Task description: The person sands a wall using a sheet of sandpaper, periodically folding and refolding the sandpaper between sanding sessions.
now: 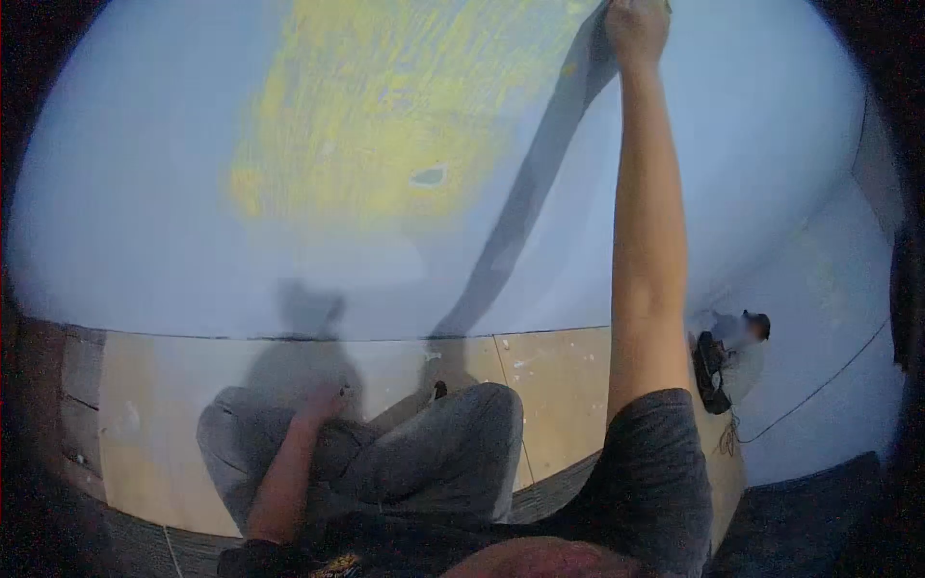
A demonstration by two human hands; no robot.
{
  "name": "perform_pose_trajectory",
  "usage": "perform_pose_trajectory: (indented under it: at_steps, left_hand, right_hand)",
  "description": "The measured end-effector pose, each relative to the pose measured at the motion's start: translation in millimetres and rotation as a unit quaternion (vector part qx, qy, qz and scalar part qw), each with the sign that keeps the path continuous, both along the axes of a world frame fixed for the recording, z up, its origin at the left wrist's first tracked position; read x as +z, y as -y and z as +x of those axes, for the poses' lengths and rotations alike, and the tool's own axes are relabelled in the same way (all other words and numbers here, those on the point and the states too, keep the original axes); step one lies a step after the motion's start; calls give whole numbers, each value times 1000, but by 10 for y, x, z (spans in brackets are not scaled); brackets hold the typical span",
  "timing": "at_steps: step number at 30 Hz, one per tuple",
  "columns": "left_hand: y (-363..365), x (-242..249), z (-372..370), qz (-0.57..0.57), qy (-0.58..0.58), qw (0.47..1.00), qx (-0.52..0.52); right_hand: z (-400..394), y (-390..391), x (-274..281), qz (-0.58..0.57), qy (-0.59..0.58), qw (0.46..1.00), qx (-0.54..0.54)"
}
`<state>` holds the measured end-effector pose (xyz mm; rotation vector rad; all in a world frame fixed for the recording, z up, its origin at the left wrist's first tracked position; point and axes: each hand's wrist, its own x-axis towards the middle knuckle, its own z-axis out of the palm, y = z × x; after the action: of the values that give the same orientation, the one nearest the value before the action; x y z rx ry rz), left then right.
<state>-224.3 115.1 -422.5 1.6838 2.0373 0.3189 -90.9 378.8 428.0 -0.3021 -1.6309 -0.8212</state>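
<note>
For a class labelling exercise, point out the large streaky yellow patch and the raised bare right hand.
Large streaky yellow patch (371, 125): head view, its middle.
Raised bare right hand (640, 31): head view, its middle, above the wrist.

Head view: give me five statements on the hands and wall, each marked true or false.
1. The right hand is higher in the picture than the left hand. True.
2. No shadow falls on the wall. False: a long dark shadow crosses it.
3. The yellow patch is on the wall. True.
4. The left hand touches the yellow patch. False: it is low, by the gray trousers.
5. A cord lies at the picture's left. False: right.
</note>
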Motion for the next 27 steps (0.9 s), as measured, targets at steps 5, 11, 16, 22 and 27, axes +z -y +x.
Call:
perform_pose_trajectory:
  at_steps: [5, 11, 16, 22, 27]
  left_hand:
    - [162, 1096, 114, -36, 140, 989, -5]
    - [289, 1566, 165, -40, 129, 991, -4]
    - [71, 621, 74, -43, 50, 994, -84]
    - [178, 750, 68, -72, 47, 989, -121]
    - [239, 1562, 86, -118, 119, 985, -32]
  right_hand:
    - [-117, 103, -946, -26, -24, 999, 9]
    - [221, 163, -3724, -194, 58, 979, -19]
    - [222, 300, -4359, -272, 78, 959, -29]
    - [20, 56, -2119, -71, 29, 997, -15]
    - [-227, -87, -501, -14, -4, 1000, 24]
